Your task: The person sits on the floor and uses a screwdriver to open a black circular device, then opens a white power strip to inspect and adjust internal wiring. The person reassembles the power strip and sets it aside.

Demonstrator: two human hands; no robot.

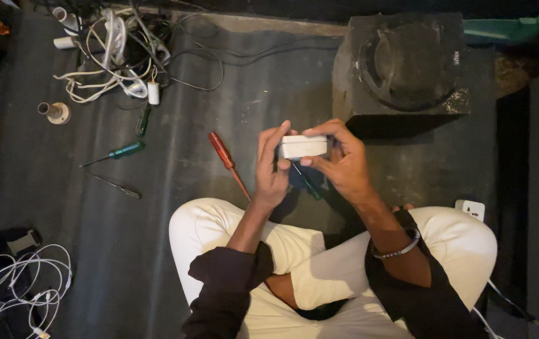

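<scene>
A person sitting cross-legged on a dark floor (125,251) is holding a small white rectangular block (304,146) up between both hands, above the knees and just in front of a dark square box (407,69). The left hand (272,169) is gripping the block's left end, fingers curling over its top and thumb pressing the front. The right hand (341,160) is clasping the right end, fingers wrapping over the top, and is also pinching a thin dark-handled screwdriver (305,181) that is angling down beneath the block (its tip cannot be made out). A red-handled screwdriver (226,160) is lying on the floor just left of the hands, a green-handled one (118,152) farther left. A tangle of white cables (115,56) is sprawling at the top left.
</scene>
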